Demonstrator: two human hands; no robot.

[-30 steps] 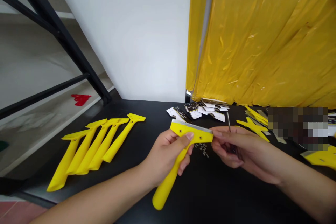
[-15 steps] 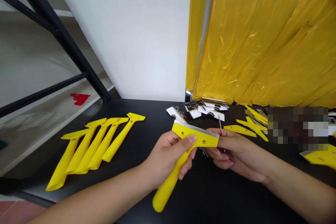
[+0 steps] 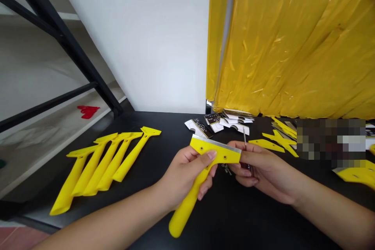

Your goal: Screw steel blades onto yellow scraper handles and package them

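A yellow scraper (image 3: 187, 207) with a metal blade along its top edge is gripped in my left hand (image 3: 190, 172). My left thumb presses on the scraper's head between two small holes, and the handle slants down to the left. My right hand (image 3: 260, 168) is closed around a thin screwdriver (image 3: 245, 137), its metal shaft pointing up and its dark handle mostly hidden by my fingers. The right fingers are at the right end of the scraper's head; whether they touch it I cannot tell. Small screws (image 3: 226, 168) lie on the table just below the head.
Several yellow scraper handles (image 3: 108, 164) lie in a row on the black table (image 3: 146, 211) at left. Printed cards (image 3: 199, 128) are piled at the back. Flat yellow pieces (image 3: 268, 145) lie at right, beside a blurred-out patch. A black-framed shelf (image 3: 58, 43) stands at left.
The view has shifted very slightly. Both hands keep the same hold, on the scraper and the screwdriver.
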